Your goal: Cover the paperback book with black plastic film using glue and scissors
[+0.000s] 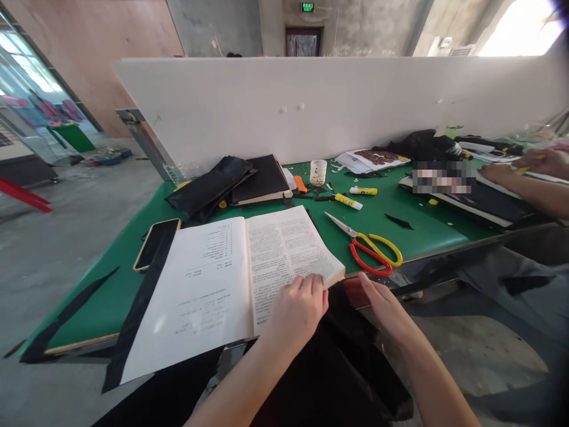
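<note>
An open book (284, 255) with printed pages lies at the front edge of the green table, black material showing along its left side. My left hand (300, 302) is on the lower right part of the right page, its fingers curled round the edge of the page block. To the right, my right hand (384, 302) is off the book, just past its corner, fingers extended and nothing seen in them; part of it is low against the table edge. Scissors (368, 246) with one red and one yellow handle lie open right of the book.
A phone (157, 244) lies left of the book. Behind are black folded material (208, 187), a black-covered book (262, 178), a cup (317, 172) and glue sticks (348, 201). A white partition (288, 107) stands behind. Another person's hands (511, 172) are at the right over a dark book.
</note>
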Available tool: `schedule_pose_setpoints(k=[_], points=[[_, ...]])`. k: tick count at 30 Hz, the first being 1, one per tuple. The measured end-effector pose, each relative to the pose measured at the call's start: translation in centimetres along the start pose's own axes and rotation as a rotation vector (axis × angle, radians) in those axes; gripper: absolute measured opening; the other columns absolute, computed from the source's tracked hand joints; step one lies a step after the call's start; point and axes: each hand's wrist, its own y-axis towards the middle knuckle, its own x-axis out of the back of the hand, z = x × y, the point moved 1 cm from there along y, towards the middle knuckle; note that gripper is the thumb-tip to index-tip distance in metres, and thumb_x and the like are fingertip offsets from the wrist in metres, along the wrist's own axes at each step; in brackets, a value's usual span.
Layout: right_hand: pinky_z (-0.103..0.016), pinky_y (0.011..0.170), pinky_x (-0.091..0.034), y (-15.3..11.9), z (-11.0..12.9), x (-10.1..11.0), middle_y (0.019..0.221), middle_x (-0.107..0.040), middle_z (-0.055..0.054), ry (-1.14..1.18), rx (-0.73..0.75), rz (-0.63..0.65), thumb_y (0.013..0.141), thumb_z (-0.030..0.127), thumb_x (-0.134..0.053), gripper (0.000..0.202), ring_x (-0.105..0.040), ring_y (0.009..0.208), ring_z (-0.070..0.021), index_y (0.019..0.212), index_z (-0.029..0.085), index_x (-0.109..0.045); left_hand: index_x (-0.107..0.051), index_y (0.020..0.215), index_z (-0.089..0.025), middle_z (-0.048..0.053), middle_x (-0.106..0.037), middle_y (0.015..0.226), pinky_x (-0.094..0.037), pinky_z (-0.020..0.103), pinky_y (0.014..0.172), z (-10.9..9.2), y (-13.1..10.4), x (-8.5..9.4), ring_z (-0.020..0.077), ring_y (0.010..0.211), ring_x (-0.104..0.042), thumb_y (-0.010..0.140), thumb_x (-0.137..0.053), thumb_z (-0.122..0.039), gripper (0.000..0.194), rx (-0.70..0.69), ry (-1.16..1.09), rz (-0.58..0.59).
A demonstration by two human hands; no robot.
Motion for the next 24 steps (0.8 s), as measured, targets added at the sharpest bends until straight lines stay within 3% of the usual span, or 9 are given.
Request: schedule_pose_setpoints(k=[3, 6, 10, 14, 17, 21, 24], points=[[-0.029, 0.062, -0.045, -0.2, 0.2, -1.0, 0.079, -0.064, -0.005, -0.036, -0.028, 0.051, 0.082, 0.064, -0.042, 0.054, -0.060, 0.074, -0.0203, 0.085, 0.014, -0.061, -0.051, 0.072, -0.016, 0.000, -0.053, 0.058, -0.035, 0.023, 0.046, 1.5, -0.1, 0.8, 0.0125, 0.054, -0.052, 0.090, -0.040, -0.022, 0.022, 0.285, -0.162, -0.121], [-0.025, 0.053, -0.039, -0.5, 0.8, -2.3, 0.069, -0.059, -0.002, -0.030, -0.011, 0.111, 0.084, 0.059, -0.042, 0.046, -0.060, 0.065, -0.0172, 0.075, 0.015, -0.054, -0.044, 0.063, -0.018, -0.003, -0.045, 0.051, -0.032, 0.022, 0.044, 2.9, -0.6, 1.8, 0.0095, 0.045, -0.044, 0.090, -0.042, -0.028, 0.028, 0.519, -0.307, -0.325], [-0.023, 0.047, -0.032, -0.4, 1.0, -3.3, 0.062, -0.054, 0.002, 0.009, 0.000, 0.122, 0.082, 0.053, -0.050, 0.038, -0.057, 0.054, -0.0132, 0.072, 0.016, -0.050, -0.053, 0.070, -0.018, -0.003, -0.048, 0.052, -0.034, 0.020, 0.045, 3.8, -1.9, 3.6, 0.0097, 0.048, -0.044, 0.086, -0.046, -0.032, 0.023, 0.764, -0.421, -0.648], [-0.023, 0.048, -0.032, 0.1, 0.6, -3.2, 0.065, -0.057, 0.002, 0.046, -0.019, 0.104, 0.080, 0.053, -0.053, 0.037, -0.057, 0.054, -0.0131, 0.075, 0.016, -0.052, -0.061, 0.082, -0.018, 0.000, -0.060, 0.072, -0.044, 0.023, 0.054, 4.8, -3.3, 5.1, 0.0150, 0.068, -0.055, 0.083, -0.049, -0.034, 0.020, 1.114, -0.492, -1.055], [-0.024, 0.048, -0.032, 0.2, 0.4, -2.8, 0.063, -0.056, 0.002, 0.064, -0.026, 0.072, 0.078, 0.055, -0.055, 0.038, -0.056, 0.053, -0.0132, 0.076, 0.017, -0.054, -0.061, 0.094, -0.018, 0.002, -0.061, 0.085, -0.048, 0.026, 0.055, 5.9, -4.1, 5.8, 0.0189, 0.075, -0.059, 0.082, -0.047, -0.031, 0.023, 1.189, -0.593, -1.299], [-0.024, 0.050, -0.033, 0.2, 0.4, -2.6, 0.066, -0.057, 0.002, 0.072, -0.027, 0.095, 0.078, 0.056, -0.055, 0.038, -0.056, 0.054, -0.0131, 0.078, 0.017, -0.054, -0.057, 0.107, -0.016, 0.006, -0.061, 0.102, -0.054, 0.030, 0.058, 7.0, -5.9, 6.1, 0.0229, 0.084, -0.062, 0.083, -0.040, -0.033, 0.034, 1.163, -0.650, -1.413], [-0.025, 0.051, -0.036, 0.1, 0.6, -2.7, 0.067, -0.057, 0.001, 0.060, -0.016, 0.125, 0.077, 0.056, -0.055, 0.038, -0.057, 0.056, -0.0140, 0.077, 0.018, -0.054, -0.061, 0.104, -0.016, 0.008, -0.064, 0.097, -0.055, 0.031, 0.058, 7.4, -8.7, 5.8, 0.0256, 0.085, -0.064, 0.081, -0.043, -0.034, 0.034, 1.220, -0.541, -1.335]])
